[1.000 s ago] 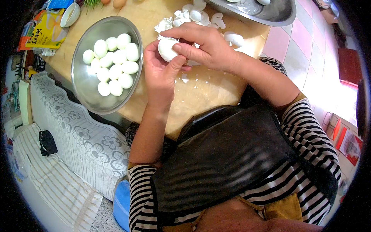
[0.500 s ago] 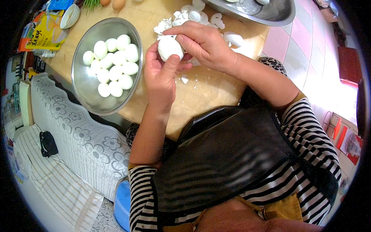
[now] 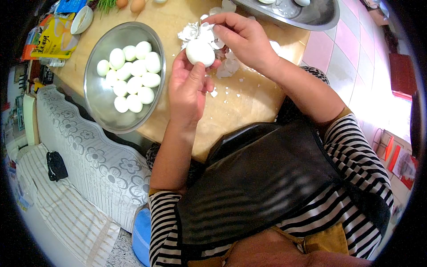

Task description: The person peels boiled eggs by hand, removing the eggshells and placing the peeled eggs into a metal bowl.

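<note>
A white egg (image 3: 200,53) rests in the fingers of my left hand (image 3: 189,84), its smooth surface facing up. Just above and to the right of it, my right hand (image 3: 242,38) has thumb and forefinger pinched together over the shell pile; a bit of white shell shows at the fingertips. Broken eggshells (image 3: 190,33) lie on the wooden table (image 3: 222,120) behind the held egg, with small fragments nearer me. On the left stands a steel bowl (image 3: 115,122) with several peeled white eggs (image 3: 134,84).
A second metal basin (image 3: 307,20) with eggs in it sits at the table's far right. Brown eggs (image 3: 138,6), green stalks (image 3: 106,4), a small white bowl (image 3: 82,20) and a yellow packet (image 3: 55,38) are at the far left. A patterned sofa (image 3: 89,142) stands left.
My right hand has moved up and right, off the egg. More of the egg's smooth surface shows in my left hand, and the shell pile behind looks rearranged.
</note>
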`<state>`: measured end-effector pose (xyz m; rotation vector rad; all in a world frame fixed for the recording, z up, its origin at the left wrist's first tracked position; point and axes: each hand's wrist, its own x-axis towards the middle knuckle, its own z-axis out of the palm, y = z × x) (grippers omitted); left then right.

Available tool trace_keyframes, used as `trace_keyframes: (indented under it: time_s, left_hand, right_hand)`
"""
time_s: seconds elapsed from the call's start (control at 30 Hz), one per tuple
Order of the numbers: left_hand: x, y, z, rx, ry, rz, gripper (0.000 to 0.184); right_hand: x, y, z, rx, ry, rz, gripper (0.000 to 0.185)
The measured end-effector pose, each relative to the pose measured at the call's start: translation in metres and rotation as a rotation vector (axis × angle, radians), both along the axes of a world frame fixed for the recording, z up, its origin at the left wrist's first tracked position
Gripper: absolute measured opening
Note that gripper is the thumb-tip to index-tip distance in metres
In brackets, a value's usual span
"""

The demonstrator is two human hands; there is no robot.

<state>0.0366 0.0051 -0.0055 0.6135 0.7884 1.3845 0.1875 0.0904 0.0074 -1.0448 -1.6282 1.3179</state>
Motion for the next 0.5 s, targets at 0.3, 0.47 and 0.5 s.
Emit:
trace_keyframes:
  time_s: [0.3, 0.47, 0.5]
  left_hand:
    - [-0.001, -0.002, -0.009, 0.033, 0.000, 0.008, 0.043]
    - [-0.001, 0.000, -0.006, 0.073, -0.016, 0.041, 0.041]
    - [-0.001, 0.000, -0.007, 0.095, -0.025, 0.040, 0.042]
  right_hand:
    - [0.004, -0.002, 0.009, 0.159, -0.158, -0.012, 0.023]
    - [0.008, 0.013, 0.002, 0.241, -0.087, -0.119, 0.021]
    - [0.008, 0.014, 0.002, 0.275, -0.079, -0.132, 0.021]
